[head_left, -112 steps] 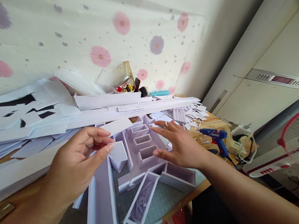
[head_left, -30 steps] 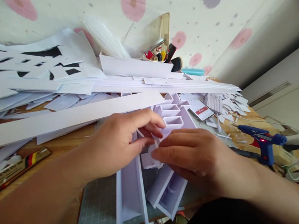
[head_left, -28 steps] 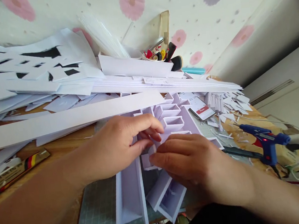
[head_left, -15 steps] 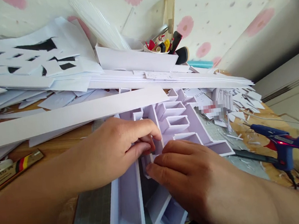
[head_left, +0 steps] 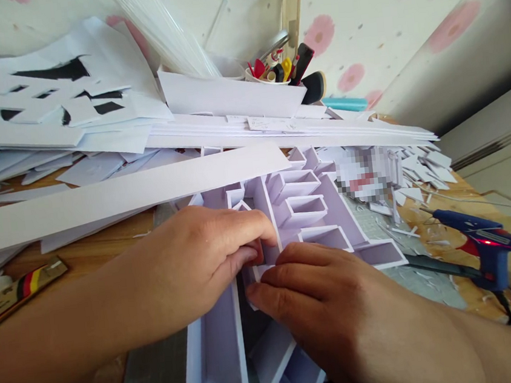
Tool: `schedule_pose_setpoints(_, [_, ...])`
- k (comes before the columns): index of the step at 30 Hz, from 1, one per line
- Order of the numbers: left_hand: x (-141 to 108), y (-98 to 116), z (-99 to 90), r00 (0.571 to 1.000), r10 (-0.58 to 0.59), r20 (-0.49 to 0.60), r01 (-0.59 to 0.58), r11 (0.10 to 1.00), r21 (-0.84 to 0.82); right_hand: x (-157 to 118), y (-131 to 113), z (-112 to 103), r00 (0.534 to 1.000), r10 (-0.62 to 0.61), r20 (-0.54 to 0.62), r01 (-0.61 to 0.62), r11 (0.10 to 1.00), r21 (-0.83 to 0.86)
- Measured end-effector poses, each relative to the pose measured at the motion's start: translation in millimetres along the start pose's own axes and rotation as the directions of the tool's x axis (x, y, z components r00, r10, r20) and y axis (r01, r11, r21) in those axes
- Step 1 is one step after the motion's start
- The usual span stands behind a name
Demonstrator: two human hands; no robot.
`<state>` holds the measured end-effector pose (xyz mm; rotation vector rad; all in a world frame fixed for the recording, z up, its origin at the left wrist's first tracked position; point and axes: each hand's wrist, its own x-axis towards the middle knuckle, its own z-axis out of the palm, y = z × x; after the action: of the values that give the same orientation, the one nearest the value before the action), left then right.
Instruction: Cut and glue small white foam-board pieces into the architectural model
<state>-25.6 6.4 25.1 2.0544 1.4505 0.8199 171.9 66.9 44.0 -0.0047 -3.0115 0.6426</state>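
Note:
A white foam board model (head_left: 217, 348) with several small box-shaped compartments lies on a green cutting mat (head_left: 147, 373). My left hand (head_left: 224, 237) reaches in from the left with curled fingers, their tips down inside the model by a long upright wall. What they pinch, if anything, is hidden. Just nearer to me, my right hand (head_left: 322, 300) is closed, thumb and fingers on a small white foam board box piece (head_left: 257, 272) against that wall. Both hands nearly touch. A separate open-ended white box (head_left: 293, 373) sits below my right hand.
At right lies a blue hot glue gun (head_left: 489, 240), its red light on, near foam scraps (head_left: 421, 168). A long white strip (head_left: 123, 199) crosses the left side. Cut sheets (head_left: 106, 122) pile behind it. A tool cup (head_left: 271, 77) stands at the wall; a yellowish box (head_left: 24, 292) lies left.
The view has shifted slightly. Both hands stay at the same part of the model, with only small finger movement.

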Motion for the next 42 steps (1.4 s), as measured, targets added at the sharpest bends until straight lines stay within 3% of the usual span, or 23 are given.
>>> schedule_pose_setpoints(13, [1.3, 1.2, 0.2, 1.000, -0.016, 0.011, 0.016, 1.000, 0.003, -0.3, 0.8, 2.5, 1.000, 0.002, 0.005, -0.002, 1.000, 0.010])
schedule_pose_setpoints(27, [0.6, -0.8, 0.0, 0.994, 0.055, 0.097, -0.061, 0.996, 0.067, 2.0, -0.8, 4.2, 0.997, -0.008, 0.075, 0.010, 0.999, -0.031])
schedule_pose_setpoints(30, [0.0, 1.6, 0.1, 0.998, 0.044, 0.036, -0.046, 0.998, 0.048, -0.1, -0.7, 0.1, 1.000, -0.009, -0.014, 0.008, 1.000, -0.028])
schedule_pose_setpoints(32, [-0.6, 3.6, -0.6, 0.994, 0.015, -0.110, -0.013, 1.000, 0.025, -5.1, -1.5, -7.9, 0.994, 0.009, -0.106, -0.009, 1.000, -0.001])
schedule_pose_setpoints(34, [-1.7, 5.4, -1.1, 0.945, -0.074, -0.319, 0.059, 0.997, -0.056, -13.3, -3.6, -18.1, 0.980, 0.017, -0.196, -0.016, 1.000, 0.008])
schedule_pose_setpoints(36, [-3.3, 7.2, -0.6, 0.862, -0.207, -0.463, 0.110, 0.967, -0.228, -23.4, -6.8, -25.9, 0.956, -0.009, -0.295, -0.002, 0.999, -0.037])
schedule_pose_setpoints(38, [-4.8, 10.2, 2.0, 0.826, -0.313, -0.470, 0.102, 0.901, -0.421, -33.3, -9.9, -27.7, 0.908, -0.041, -0.417, -0.012, 0.992, -0.123])
schedule_pose_setpoints(42, [-8.1, 20.7, 14.4, 0.874, -0.325, -0.360, 0.058, 0.807, -0.587, -44.3, -13.7, -16.3, 0.795, -0.106, -0.597, -0.088, 0.954, -0.287])
